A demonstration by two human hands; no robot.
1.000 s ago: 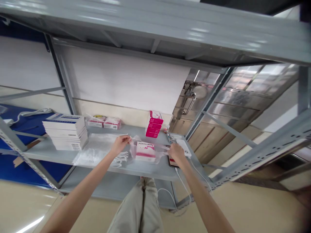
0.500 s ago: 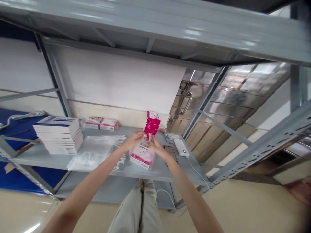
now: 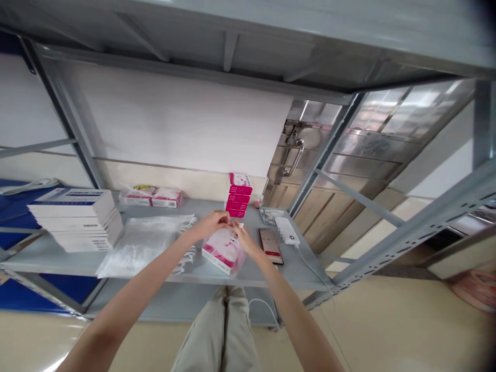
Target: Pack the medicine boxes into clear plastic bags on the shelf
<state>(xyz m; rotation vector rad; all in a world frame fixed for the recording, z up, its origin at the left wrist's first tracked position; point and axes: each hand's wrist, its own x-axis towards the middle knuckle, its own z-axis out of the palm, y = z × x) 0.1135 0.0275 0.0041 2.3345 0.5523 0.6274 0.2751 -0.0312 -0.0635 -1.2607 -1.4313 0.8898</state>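
A pink-and-white box (image 3: 220,253) lies on the grey shelf inside a clear plastic bag (image 3: 241,260), whose gathered mouth is at the box's far end. My left hand (image 3: 214,224) pinches at this mouth from the left, its fingers curled in. From the right, my right hand (image 3: 244,239) has its fingers closed on the same part of the bag, close to the left fingertips. My fingers hide most of what lies between them. Just beyond my hands stands a stack of pink boxes (image 3: 237,196).
Flat clear bags with white strings (image 3: 141,245) lie at left, by stacked white boxes (image 3: 73,217). Two bagged pink boxes (image 3: 151,197) rest at the back. A phone (image 3: 270,245) and a white corded device (image 3: 287,231) sit at right. A metal upper shelf (image 3: 248,51) hangs overhead.
My hands have drawn closer together at the bag's mouth. The phone at right now shows a lit screen. The view has shifted slightly; the bagged box stays on the shelf.
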